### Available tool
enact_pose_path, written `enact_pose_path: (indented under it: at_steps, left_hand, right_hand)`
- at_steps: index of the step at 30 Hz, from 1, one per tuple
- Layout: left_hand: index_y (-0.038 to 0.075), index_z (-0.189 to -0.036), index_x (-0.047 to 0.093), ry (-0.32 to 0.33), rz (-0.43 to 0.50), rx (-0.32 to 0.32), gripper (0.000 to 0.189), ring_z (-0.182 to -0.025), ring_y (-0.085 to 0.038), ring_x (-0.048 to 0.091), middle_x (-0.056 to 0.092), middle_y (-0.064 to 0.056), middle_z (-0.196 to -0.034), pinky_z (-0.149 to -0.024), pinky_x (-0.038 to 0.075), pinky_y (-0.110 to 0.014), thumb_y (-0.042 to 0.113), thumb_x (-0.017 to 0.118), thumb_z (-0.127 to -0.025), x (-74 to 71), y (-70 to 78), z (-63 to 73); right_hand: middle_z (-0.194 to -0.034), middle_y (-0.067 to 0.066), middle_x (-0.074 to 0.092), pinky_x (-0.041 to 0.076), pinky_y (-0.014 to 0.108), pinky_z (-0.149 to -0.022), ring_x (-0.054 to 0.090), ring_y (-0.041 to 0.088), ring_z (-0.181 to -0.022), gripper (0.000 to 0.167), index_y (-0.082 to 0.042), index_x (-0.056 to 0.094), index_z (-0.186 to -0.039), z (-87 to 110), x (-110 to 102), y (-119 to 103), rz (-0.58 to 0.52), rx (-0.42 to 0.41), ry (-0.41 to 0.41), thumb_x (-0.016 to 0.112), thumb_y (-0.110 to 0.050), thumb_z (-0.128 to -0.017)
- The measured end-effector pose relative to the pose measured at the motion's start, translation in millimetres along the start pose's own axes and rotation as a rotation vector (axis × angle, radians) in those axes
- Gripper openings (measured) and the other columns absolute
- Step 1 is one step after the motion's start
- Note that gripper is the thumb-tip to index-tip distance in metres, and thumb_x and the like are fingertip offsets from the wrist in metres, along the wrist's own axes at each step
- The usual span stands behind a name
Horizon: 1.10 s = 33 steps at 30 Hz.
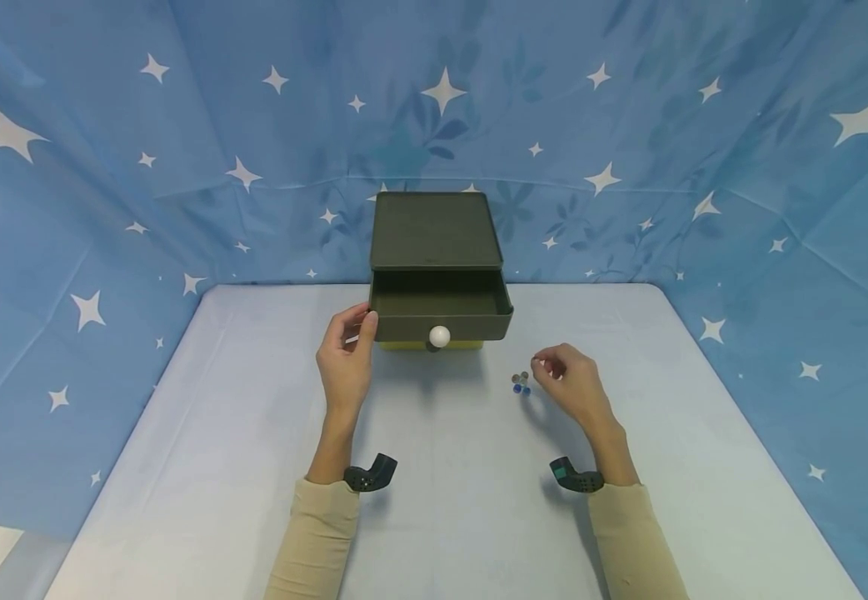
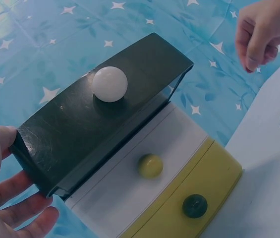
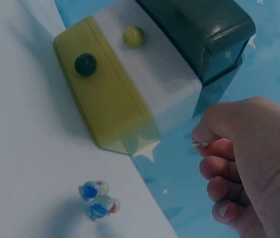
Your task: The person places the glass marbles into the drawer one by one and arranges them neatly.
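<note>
A small chest stands at the back of the table, its dark green top drawer (image 1: 471, 327) pulled out, with a white knob (image 2: 110, 84) on the front. At the drawer's left end my left hand (image 1: 347, 367) grips it, thumb on the front edge and fingers along the side. Inside, the drawer shows bare dark green walls. Right of the chest, my right hand (image 1: 575, 387) is raised above the table and pinches a glass marble (image 3: 199, 144), mostly hidden between thumb and index finger. Several more glass marbles (image 1: 521, 383) lie clustered on the table beside that hand.
Below the green drawer are a white drawer with a yellow knob (image 2: 150, 165) and a yellow drawer with a dark green knob (image 2: 195, 206), both pushed in. A blue cloth with white stars (image 1: 239, 125) hangs behind the white table (image 1: 217, 417).
</note>
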<state>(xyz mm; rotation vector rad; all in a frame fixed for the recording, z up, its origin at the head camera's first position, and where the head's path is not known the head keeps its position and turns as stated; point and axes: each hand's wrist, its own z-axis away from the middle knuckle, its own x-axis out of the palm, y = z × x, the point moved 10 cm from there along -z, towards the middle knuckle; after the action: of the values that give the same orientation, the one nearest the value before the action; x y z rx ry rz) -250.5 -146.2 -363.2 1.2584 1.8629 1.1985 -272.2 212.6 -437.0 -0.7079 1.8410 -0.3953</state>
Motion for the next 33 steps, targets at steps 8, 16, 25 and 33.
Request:
enact_pose_path:
  at_steps: [8,16,25,33]
  left_hand:
    - [-0.004,-0.120,0.067,-0.001,0.000,0.014,0.028,-0.094,-0.003,0.061,0.068,-0.024,-0.112,-0.081,0.052,-0.027,0.013,0.066,-0.097,-1.1,1.5,0.5]
    - [-0.005,-0.120,0.067,-0.004,0.004,0.026,0.028,-0.094,-0.005,0.061,0.068,-0.024,-0.111,-0.080,0.052,-0.024,0.012,0.066,-0.097,-1.0,5.1,0.8]
    - [-0.003,-0.120,0.067,0.003,0.002,-0.001,0.028,-0.094,-0.005,0.061,0.068,-0.023,-0.112,-0.080,0.050,-0.018,0.013,0.066,-0.097,-0.2,-1.0,0.4]
    - [-0.002,-0.120,0.067,0.002,0.000,0.005,0.028,-0.094,-0.003,0.061,0.068,-0.023,-0.112,-0.080,0.052,-0.024,0.013,0.067,-0.097,-0.1,-0.5,0.5]
  right_hand:
    - [-0.079,0.004,0.060,0.046,0.024,-0.065,0.053,0.016,-0.074,0.010,-0.008,0.071,-0.098,-6.9,-15,-24,-0.010,-0.082,0.092,0.069,-0.016,-0.092]
    - [-0.075,0.005,0.059,0.048,0.031,-0.062,0.052,0.014,-0.069,0.007,-0.006,0.071,-0.093,-14.2,-32,-54,-0.047,-0.225,0.185,0.073,-0.011,-0.088]
    - [-0.075,0.007,0.059,0.044,0.020,-0.064,0.053,0.016,-0.069,0.006,-0.004,0.071,-0.092,-22.3,-45,-80,-0.070,-0.300,0.249,0.073,-0.008,-0.088]
    - [-0.076,0.010,0.061,0.043,0.020,-0.062,0.053,0.018,-0.067,0.010,-0.001,0.072,-0.094,-29.1,-52,-103,-0.136,-0.394,0.332,0.074,-0.006,-0.086]
